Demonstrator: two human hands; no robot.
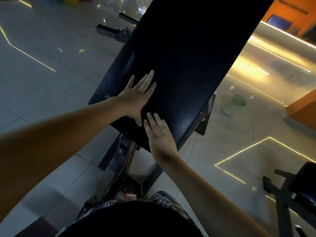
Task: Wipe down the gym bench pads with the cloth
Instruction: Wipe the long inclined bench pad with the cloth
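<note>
A long black textured bench pad (188, 53) runs from the middle of the view up to the top right. My left hand (139, 96) lies flat on the pad's near left part, fingers straight and spread. My right hand (159, 134) rests flat on the pad's near end, fingers straight and pointing up the pad. Its fingertips lie close to my left thumb. No cloth shows in either hand or anywhere on the pad.
The bench's dark metal frame (119, 168) stands on a glossy tiled floor (42, 69) under the pad. A pale green bucket (234, 104) sits on the floor at the right. Another piece of dark equipment (289, 190) stands at the lower right. Orange walls (304, 112) rise at the right.
</note>
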